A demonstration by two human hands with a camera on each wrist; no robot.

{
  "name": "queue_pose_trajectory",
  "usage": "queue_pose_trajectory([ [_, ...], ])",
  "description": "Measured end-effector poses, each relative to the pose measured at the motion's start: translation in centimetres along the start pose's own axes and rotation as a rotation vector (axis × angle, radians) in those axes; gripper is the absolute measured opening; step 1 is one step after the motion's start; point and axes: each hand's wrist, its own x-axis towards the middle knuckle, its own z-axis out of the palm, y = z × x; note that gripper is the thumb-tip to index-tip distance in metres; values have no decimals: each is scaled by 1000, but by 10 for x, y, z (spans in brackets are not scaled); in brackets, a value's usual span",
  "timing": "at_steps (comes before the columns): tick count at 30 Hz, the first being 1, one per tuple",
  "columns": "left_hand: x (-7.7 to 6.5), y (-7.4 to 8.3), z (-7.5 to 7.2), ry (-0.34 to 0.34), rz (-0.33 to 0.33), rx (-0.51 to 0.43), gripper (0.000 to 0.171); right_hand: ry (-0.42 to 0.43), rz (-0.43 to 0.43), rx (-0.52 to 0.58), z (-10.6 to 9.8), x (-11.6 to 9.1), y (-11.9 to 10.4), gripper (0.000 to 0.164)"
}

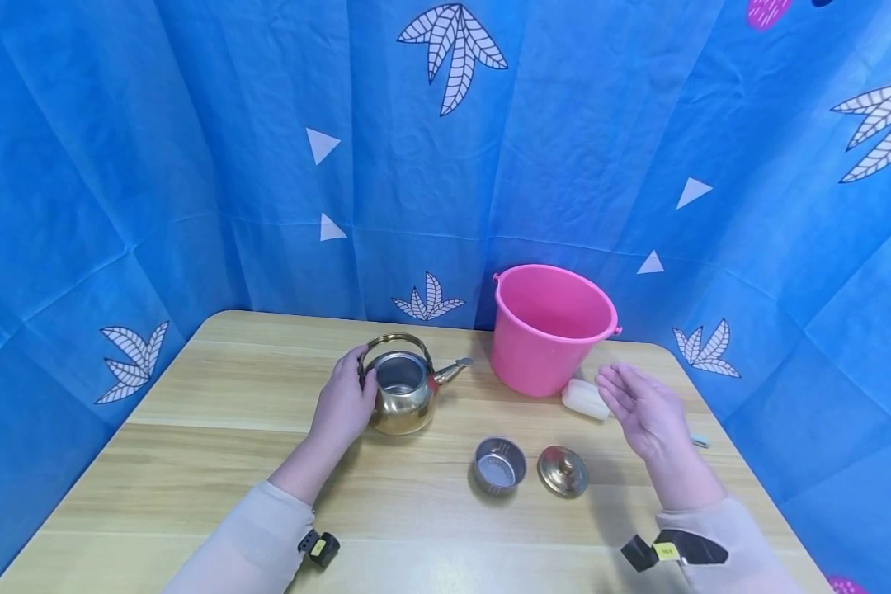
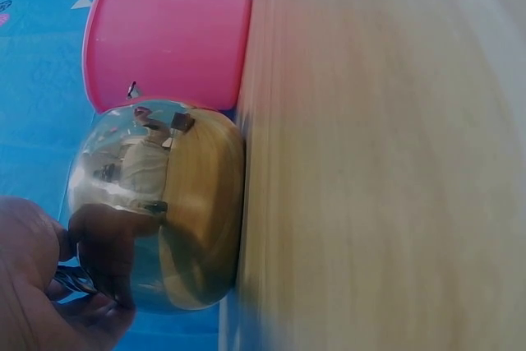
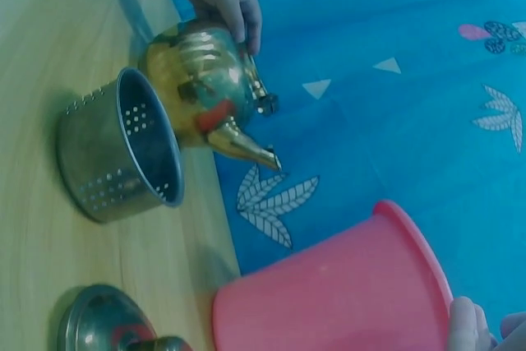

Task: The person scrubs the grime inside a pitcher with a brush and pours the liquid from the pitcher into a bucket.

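My left hand [image 1: 345,402] grips the handle of a shiny gold teapot [image 1: 407,415] at its left side. The pot stands lidless on the table, its spout pointing right. In the left wrist view, the thumb and fingers [image 2: 90,318] close around the handle's base. My right hand [image 1: 648,417] hovers over the table's right side, fingers straight and holding nothing. Nearest to it lies a white rounded thing [image 1: 585,399], partly hidden by the hand. A perforated metal strainer basket [image 1: 499,467] and the knobbed lid [image 1: 562,472] lie between the hands.
A pink bucket [image 1: 538,355] stands at the back right against a blue patterned curtain [image 1: 416,165]. A small teal tip [image 1: 700,441] shows just right of my right wrist. The wooden table [image 1: 215,396] has rounded back corners.
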Motion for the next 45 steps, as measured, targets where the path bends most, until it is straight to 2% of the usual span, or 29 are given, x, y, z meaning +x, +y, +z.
queue_pose_trajectory([
  [18, 0, 0, 0, -2, -7, -2, 51, -23, -8, -182, 44, 8, 23, 12],
  [25, 0, -1, 0, 0, 0, 1, 51, -40, -16, -207, 54, 12, 30, 25],
  [30, 0, -1, 0, -2, -5, 4, 51, -55, -8, -232, 59, 14, 35, 27],
  [39, 0, -2, 1, -4, -5, 2, 51, -87, -24, -379, 68, 20, 42, 48],
  [45, 0, -1, 0, 0, -5, 4, 51, -114, -39, -464, 75, 27, 48, 40],
])
